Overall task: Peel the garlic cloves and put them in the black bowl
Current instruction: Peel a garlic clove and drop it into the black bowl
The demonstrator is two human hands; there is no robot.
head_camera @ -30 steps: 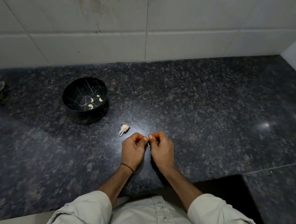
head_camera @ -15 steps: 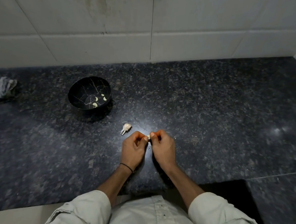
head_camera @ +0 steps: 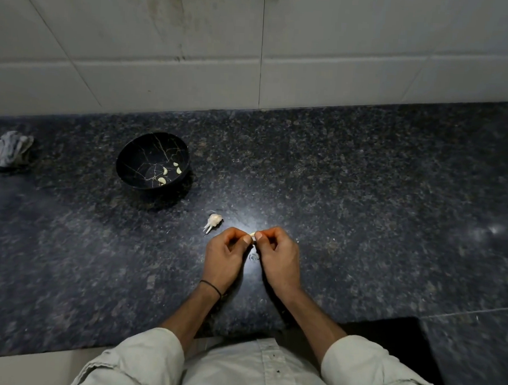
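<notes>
Garlic clove (head_camera: pixel 252 234) pinched between both thumbs and fingertips, just above the desk (head_camera: pixel 364 198); left hand (head_camera: pixel 225 254) and right hand (head_camera: pixel 277 252) both curled on it, peeling apparently under way. Black bowl (head_camera: pixel 131 159), back-left, holds about four peeled cloves (head_camera: pixel 165 171). Remnant of garlic bulb (head_camera: pixel 213 222) lies beside the left hand. Judged midway; more cloves likely remain.

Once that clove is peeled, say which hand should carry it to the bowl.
Left. Both hands pinch the clove, but the black bowl sits ahead-left, nearer the left hand; the right hand would need to cross over.
</notes>
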